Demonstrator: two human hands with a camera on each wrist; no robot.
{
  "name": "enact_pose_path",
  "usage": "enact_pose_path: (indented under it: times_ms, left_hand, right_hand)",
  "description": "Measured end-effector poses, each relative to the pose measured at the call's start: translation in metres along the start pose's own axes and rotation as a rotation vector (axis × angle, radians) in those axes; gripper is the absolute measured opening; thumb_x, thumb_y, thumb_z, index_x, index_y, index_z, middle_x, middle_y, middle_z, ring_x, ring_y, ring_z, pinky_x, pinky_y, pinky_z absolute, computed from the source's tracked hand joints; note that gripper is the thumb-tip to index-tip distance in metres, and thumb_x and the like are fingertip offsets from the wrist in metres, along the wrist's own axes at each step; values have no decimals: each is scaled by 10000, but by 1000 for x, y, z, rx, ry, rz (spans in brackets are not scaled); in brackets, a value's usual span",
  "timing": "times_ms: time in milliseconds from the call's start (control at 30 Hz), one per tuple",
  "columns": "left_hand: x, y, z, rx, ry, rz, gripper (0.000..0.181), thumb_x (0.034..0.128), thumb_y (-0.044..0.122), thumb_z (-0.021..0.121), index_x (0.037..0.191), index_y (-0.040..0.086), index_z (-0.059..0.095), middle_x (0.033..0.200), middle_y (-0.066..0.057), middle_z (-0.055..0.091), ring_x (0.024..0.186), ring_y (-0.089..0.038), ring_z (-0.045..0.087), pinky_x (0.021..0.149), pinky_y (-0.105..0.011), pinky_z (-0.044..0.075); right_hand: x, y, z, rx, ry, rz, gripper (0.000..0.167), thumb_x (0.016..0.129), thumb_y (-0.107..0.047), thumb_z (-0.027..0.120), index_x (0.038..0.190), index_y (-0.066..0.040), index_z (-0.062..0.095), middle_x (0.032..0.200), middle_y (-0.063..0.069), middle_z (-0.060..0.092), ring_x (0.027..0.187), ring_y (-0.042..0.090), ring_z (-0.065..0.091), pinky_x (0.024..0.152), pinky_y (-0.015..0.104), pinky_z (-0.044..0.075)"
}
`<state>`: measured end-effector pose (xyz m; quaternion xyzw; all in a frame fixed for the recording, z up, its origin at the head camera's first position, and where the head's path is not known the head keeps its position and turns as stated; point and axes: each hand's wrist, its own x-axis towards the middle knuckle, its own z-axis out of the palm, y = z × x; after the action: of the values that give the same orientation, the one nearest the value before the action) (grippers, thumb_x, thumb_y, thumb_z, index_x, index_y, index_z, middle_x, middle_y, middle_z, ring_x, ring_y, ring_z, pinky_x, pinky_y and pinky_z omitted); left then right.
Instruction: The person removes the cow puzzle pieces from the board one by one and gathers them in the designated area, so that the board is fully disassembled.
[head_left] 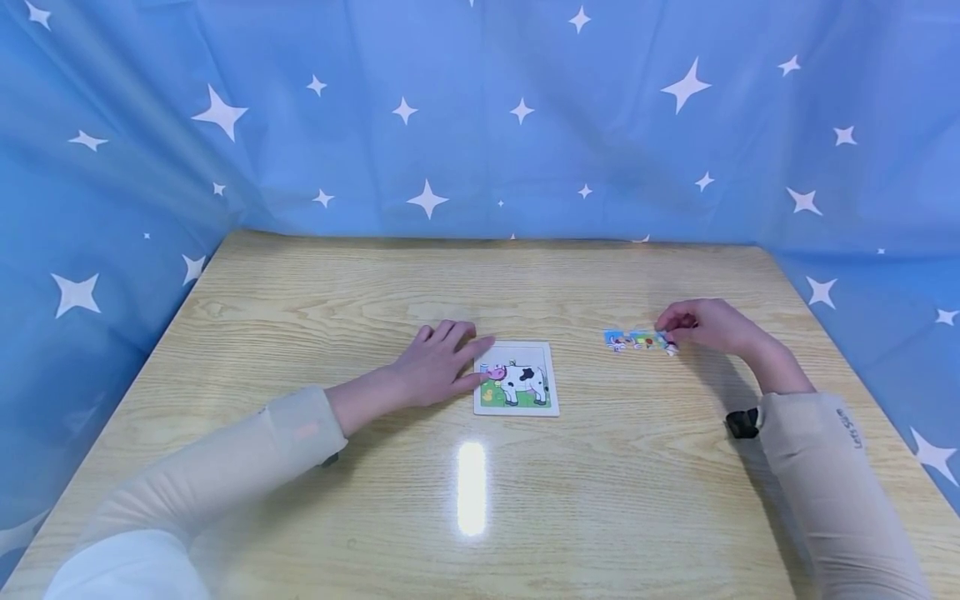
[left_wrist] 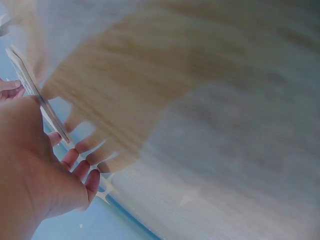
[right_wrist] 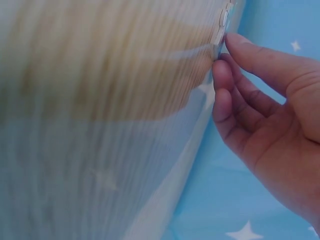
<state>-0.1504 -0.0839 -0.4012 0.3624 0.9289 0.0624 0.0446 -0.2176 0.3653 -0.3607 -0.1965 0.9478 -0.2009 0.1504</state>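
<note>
In the head view my left hand [head_left: 435, 367] lies at the left side of a square puzzle board [head_left: 517, 410] with a cow picture, thumb and index finger touching its edge. The left wrist view shows that hand [left_wrist: 45, 160] with loosely bent fingers beside the board's thin edge [left_wrist: 52, 117]. Farther right, my right hand [head_left: 712, 327] pinches a small puzzle piece [head_left: 671, 347] at the end of a short row of colourful puzzle pieces [head_left: 633, 340]. In the right wrist view, the right hand [right_wrist: 270, 105] has its thumb tip against the pieces' edge [right_wrist: 219, 37], its other fingers curled below.
Both hands work over a wood-grain table [head_left: 337, 500], which carries a bright light reflection near its middle front. A blue curtain [head_left: 465, 108] with white stars hangs behind the table and along its sides.
</note>
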Motion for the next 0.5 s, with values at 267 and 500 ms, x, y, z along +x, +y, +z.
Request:
enact_pose_path:
  times_ms: [267, 500]
  left_hand:
    - [1, 0, 0, -3, 11, 4, 649, 1078, 514, 434, 1618, 170, 332, 1526, -133, 371, 1396, -318, 342, 1051, -521, 345]
    - [0, -1, 1, -6, 5, -1, 652, 1077, 517, 435, 1620, 174, 327, 1529, -131, 369, 1401, -318, 339, 1054, -522, 346]
  right_hand:
    - [0, -10, 4, -12, 45, -53, 135, 982, -31, 680, 1106, -7, 727, 1007, 61, 729, 893, 233, 659, 737, 348, 513]
    - [8, -25, 13, 14, 29, -77, 134, 978, -14, 675, 1102, -6, 722, 978, 44, 726, 756, 176, 602, 636, 294, 471]
